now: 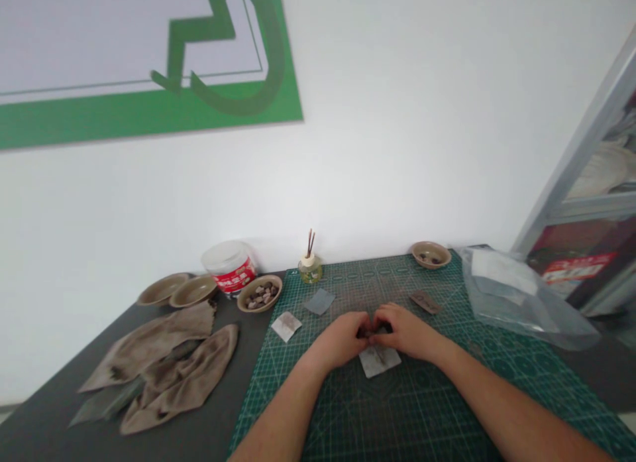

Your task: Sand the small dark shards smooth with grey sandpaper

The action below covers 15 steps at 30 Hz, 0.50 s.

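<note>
My left hand (345, 341) and my right hand (403, 333) meet over the green cutting mat (377, 422). Both have their fingers curled together at the tips, and whatever they pinch is too small and hidden to name. Just below the fingers lies a pale square sheet (371, 367) with a brownish smudge on it. Left of my hands are a second pale square sheet (287, 326) and a grey square sheet (320, 301). A brown folded piece (425, 301) rests beyond my right hand.
A bowl of stones (260, 294), two more bowls (193, 291), a red-labelled tub (230, 266) and stained cloths (183, 376) stand or lie to the left. Against the wall are a reed diffuser (311, 270) and a small bowl (430, 254). A clear plastic bag (521, 303) lies right.
</note>
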Motion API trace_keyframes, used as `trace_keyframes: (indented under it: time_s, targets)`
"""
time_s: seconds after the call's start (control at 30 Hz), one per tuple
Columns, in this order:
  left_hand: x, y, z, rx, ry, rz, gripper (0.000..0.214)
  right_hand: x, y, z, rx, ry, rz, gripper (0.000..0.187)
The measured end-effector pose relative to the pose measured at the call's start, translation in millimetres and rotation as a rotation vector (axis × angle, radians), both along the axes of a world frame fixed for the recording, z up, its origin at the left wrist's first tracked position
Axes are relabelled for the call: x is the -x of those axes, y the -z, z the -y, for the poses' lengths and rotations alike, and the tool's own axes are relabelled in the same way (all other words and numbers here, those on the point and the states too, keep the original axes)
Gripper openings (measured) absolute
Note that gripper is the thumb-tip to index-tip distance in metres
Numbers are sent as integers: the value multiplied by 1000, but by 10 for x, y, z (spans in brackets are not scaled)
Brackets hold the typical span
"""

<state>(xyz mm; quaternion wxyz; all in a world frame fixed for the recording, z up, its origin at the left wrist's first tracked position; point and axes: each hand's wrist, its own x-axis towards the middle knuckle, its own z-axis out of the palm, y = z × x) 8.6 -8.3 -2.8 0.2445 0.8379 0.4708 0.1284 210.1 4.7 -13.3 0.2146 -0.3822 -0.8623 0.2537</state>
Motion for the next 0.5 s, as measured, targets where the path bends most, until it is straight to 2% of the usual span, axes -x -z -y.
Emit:
trace_keyframes:
  time_s: [0.13,0.27,0.37,0.5]
  targets:
    - [-25,11,13,-29,-15,-29,15,50,-19,10,-68,51,50,11]
    - [-66,-20,53,-55,-42,-62,30,19,-76,73,-109,195,22,7]
    - [-83,-95,134,-84,-42,-89,25,-69,-87,192,-56,256,-62,6]
    - [-77,-179,353,-130,-44,-120,19,-170,-7,392,63,248,-189,10]
